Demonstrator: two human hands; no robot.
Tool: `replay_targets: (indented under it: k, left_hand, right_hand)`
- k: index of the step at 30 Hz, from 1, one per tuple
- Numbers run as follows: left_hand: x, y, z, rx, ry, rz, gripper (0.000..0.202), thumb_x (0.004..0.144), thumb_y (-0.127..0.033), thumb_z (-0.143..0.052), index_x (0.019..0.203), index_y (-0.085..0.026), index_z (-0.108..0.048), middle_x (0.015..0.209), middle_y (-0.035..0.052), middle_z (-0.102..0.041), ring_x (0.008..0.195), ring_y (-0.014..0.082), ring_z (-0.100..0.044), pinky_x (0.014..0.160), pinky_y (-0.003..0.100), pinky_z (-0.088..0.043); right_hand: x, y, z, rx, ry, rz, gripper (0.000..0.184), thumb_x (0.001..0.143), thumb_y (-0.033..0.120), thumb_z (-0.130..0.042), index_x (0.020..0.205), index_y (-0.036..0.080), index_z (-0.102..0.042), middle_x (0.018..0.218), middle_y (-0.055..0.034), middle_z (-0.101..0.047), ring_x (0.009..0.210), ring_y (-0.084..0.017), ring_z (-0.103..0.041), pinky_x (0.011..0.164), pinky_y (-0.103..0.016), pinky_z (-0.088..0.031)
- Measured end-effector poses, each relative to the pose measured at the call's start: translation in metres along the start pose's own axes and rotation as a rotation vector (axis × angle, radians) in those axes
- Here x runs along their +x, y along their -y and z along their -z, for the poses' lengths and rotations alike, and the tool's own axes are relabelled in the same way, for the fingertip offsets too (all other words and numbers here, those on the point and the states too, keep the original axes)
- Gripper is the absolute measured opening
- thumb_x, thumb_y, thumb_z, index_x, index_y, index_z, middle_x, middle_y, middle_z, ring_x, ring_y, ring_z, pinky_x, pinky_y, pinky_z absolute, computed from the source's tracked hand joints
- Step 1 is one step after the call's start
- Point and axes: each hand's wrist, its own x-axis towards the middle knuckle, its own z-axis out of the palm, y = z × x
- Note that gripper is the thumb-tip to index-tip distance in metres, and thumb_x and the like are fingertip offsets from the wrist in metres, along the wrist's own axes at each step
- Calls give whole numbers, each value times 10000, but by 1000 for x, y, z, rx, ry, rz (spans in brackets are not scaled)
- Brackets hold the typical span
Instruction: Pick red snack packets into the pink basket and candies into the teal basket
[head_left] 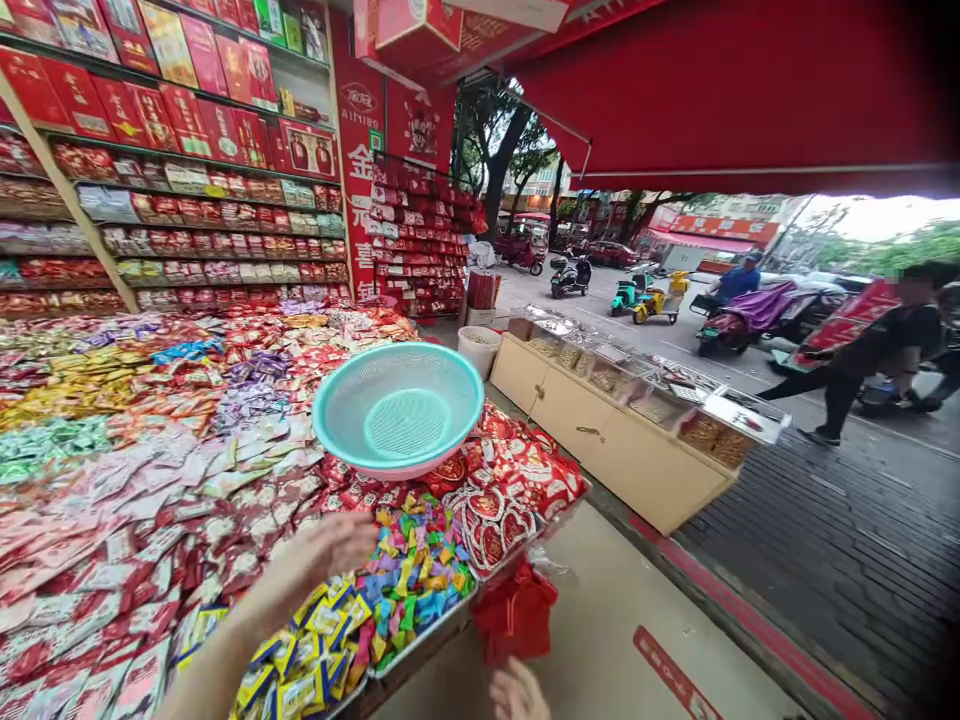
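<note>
My left hand (334, 545) reaches over the candy display, slightly blurred, its fingers stretched out and nothing seen in them. It is above the border between yellow-and-blue wrapped candies (322, 640) and small multicoloured twist-wrapped candies (416, 570) in a metal tray. At the bottom edge my right hand (517, 692) shows only in part, fingers extended and apart. Just beyond its fingertips is a red drawstring pouch (514, 615), beside the tray; whether they touch I cannot tell. Heart-patterned red packets (495, 525) lie above the pouch.
A turquoise mesh basket (409, 420) rests on the candy piles ahead. Wrapped sweets (150, 500) spread across the left. Shelves of red boxes (157, 115) stand behind. A wooden counter (600, 430) borders the street at right, where a person in dark clothes (870, 350) walks near parked scooters.
</note>
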Motion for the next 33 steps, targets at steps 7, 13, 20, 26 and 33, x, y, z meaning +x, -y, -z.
replay_targets:
  k: [7,13,20,26,33]
  left_hand:
    - [104,-68,23,-1,-563,-162,493,823,-339,-578,1274,-188,-449,1338,107,-462,1207,262,-456,1009,514,-386]
    - [126,-48,1,-143,-531,36,469,838,-372,-561,1257,-190,-456,1226,100,-528,1040,229,-559,870,464,-500]
    - [135,-41,-9,-372,-400,187,368,851,-345,-549,1167,-160,-515,1114,82,-581,924,182,-596,776,382,-537]
    - [137,-41,-11,-446,-459,174,314,852,-321,-552,1112,-146,-538,1033,64,-600,834,150,-602,709,331,-541]
    - [111,-64,-8,-579,-474,24,272,804,-143,-584,1075,-125,-566,975,70,-636,831,169,-626,714,337,-559]
  right_hand:
    - [38,123,-49,-4,21,188,627,559,486,-732,1060,147,-570,863,-89,-729,814,-247,-687,731,-334,-543]
    - [59,193,-109,-71,226,213,626,663,468,-694,1166,137,-523,1007,-117,-699,871,-221,-672,756,-300,-538]
    - [80,229,-165,-49,383,115,669,666,450,-708,1233,171,-488,1199,-121,-616,969,-238,-657,771,-321,-547]
    - [86,234,-176,-35,423,86,525,707,457,-685,1150,225,-521,1188,-68,-611,994,-227,-644,810,-342,-543]
    - [96,234,-162,-74,422,109,547,710,474,-678,1172,232,-510,1164,-65,-615,980,-218,-645,841,-347,-528]
